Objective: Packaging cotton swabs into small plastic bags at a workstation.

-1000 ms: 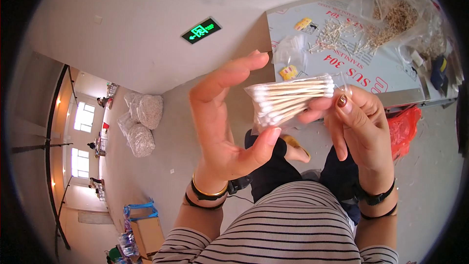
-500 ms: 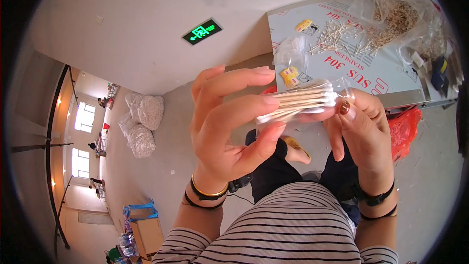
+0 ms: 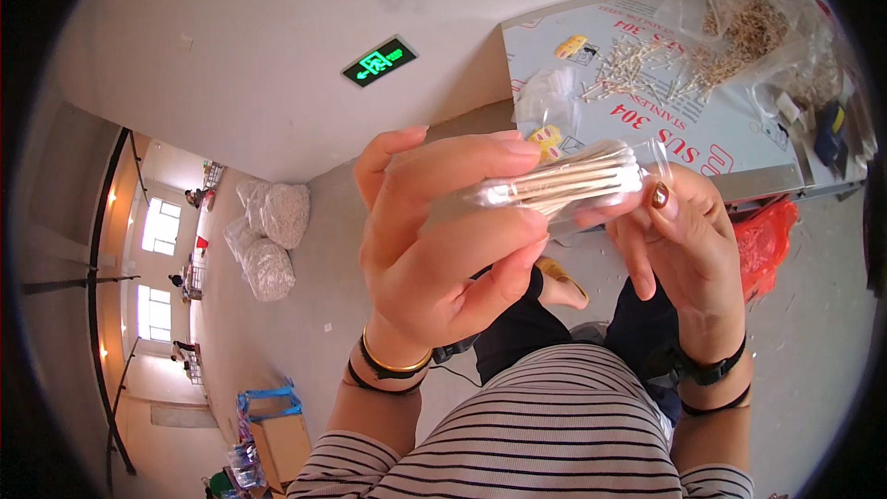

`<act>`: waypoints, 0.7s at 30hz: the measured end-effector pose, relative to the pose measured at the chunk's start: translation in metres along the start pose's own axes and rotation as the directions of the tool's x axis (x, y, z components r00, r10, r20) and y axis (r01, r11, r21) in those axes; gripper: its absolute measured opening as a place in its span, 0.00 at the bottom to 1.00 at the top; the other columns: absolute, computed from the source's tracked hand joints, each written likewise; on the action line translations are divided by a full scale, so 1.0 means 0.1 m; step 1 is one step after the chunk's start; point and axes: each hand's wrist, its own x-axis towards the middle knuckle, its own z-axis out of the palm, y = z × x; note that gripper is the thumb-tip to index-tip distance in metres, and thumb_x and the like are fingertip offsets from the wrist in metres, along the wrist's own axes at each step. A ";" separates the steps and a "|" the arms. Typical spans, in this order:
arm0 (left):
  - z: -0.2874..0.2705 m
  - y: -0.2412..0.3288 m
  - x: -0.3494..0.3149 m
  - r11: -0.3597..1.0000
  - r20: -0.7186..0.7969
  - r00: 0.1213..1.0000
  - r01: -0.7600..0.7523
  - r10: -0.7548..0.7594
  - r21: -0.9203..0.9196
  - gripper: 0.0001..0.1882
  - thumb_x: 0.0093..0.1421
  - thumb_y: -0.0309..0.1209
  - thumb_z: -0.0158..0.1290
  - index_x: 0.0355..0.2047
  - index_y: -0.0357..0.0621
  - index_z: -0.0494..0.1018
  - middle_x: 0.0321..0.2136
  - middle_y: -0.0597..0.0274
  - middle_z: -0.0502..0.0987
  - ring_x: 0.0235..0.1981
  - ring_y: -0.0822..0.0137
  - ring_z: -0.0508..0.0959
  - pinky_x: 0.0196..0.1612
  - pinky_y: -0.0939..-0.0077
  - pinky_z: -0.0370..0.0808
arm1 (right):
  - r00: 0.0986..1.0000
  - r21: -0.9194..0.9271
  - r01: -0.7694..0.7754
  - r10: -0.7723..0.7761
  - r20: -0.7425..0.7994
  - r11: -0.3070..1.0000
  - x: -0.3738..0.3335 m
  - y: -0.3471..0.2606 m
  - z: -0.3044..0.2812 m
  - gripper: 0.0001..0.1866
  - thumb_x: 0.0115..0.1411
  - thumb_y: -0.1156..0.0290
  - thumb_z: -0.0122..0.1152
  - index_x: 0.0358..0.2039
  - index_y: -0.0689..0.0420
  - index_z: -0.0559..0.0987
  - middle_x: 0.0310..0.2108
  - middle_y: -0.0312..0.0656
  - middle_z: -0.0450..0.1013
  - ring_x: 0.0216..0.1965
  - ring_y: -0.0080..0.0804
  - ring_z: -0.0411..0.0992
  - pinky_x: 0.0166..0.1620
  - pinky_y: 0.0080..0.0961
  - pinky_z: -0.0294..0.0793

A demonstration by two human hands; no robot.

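Observation:
A small clear plastic bag with a bundle of cotton swabs [image 3: 582,177] is held up between my two hands, lying nearly level. My left hand [image 3: 434,240] grips its left part, fingers across the top and the thumb below. My right hand [image 3: 691,245] pinches the plastic at the right end between thumb and forefinger; its other fingers curl beneath. White cotton tips show through the plastic near the right end. Just behind the bag, a yellow printed piece [image 3: 545,140] lies on the metal-topped table [image 3: 637,125], partly hidden by it.
Loose cotton swabs [image 3: 633,65], another yellow piece [image 3: 571,46], empty clear bags [image 3: 547,97] and a big bag of swabs [image 3: 753,28] lie on the table. A red plastic bag [image 3: 765,245] sits below its edge. Full sacks [image 3: 275,217] and a cardboard box [image 3: 280,448] stand leftward.
My left fingers have shifted slightly right and closed in on the bag. The bundle has turned a little, and clear plastic now shows at its left end. My right hand has barely moved.

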 end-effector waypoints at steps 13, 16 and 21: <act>0.03 0.07 0.05 0.975 0.022 0.998 -0.068 0.065 0.212 0.15 0.54 0.33 0.67 0.41 0.50 0.78 0.45 0.52 0.83 0.45 0.61 0.81 0.56 0.58 0.67 | 1.000 0.113 -0.013 0.010 0.029 0.994 -0.01 0.02 -0.09 0.22 0.74 0.62 0.47 0.51 0.70 0.78 0.36 0.46 0.80 0.15 0.19 0.64 0.25 0.17 0.70; 0.04 0.08 0.04 0.964 0.042 0.996 -0.085 0.077 0.252 0.15 0.56 0.37 0.66 0.42 0.51 0.79 0.44 0.54 0.84 0.45 0.64 0.81 0.57 0.58 0.66 | 1.000 0.144 -0.021 0.024 -0.020 0.989 0.00 0.05 -0.06 0.23 0.74 0.62 0.46 0.52 0.70 0.78 0.35 0.43 0.79 0.16 0.16 0.61 0.23 0.16 0.66; 0.06 0.11 0.06 0.964 0.058 0.995 -0.089 0.077 0.252 0.15 0.58 0.42 0.64 0.42 0.51 0.80 0.44 0.55 0.84 0.44 0.65 0.81 0.58 0.59 0.65 | 0.998 0.149 -0.025 0.034 -0.055 0.989 0.01 0.06 -0.13 0.23 0.73 0.62 0.46 0.52 0.69 0.78 0.38 0.41 0.79 0.17 0.14 0.58 0.26 0.14 0.66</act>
